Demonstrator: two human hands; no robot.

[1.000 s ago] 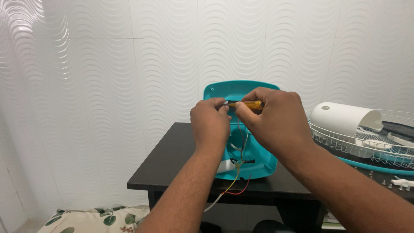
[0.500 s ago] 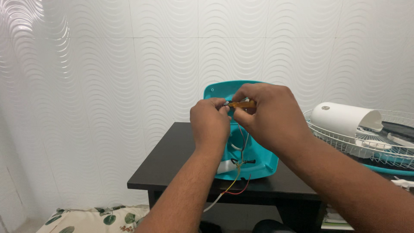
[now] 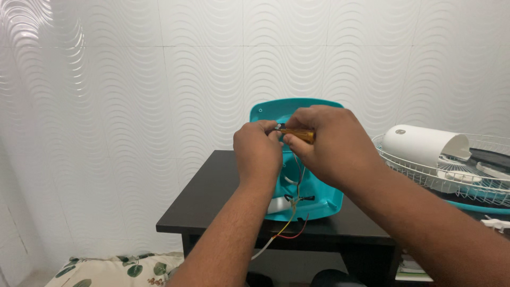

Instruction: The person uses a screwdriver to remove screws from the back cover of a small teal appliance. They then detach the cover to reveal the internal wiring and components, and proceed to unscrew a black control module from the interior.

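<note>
- The right hand [image 3: 332, 146] has its grip closed around an amber screwdriver [image 3: 298, 135], held level above the table [image 3: 212, 199].
- The left hand [image 3: 258, 153] pinches its tip.
- Behind stands a teal cover [image 3: 324, 199] trailing wires [image 3: 292, 226].

Right hand [image 3: 332, 146] pinches an amber-handled screwdriver [image 3: 298, 135], its tip meeting the left hand [image 3: 258, 151] fingertips. Just behind both hands sits a teal plastic housing [image 3: 319, 199], wires [image 3: 289, 226] dangling below.
</note>
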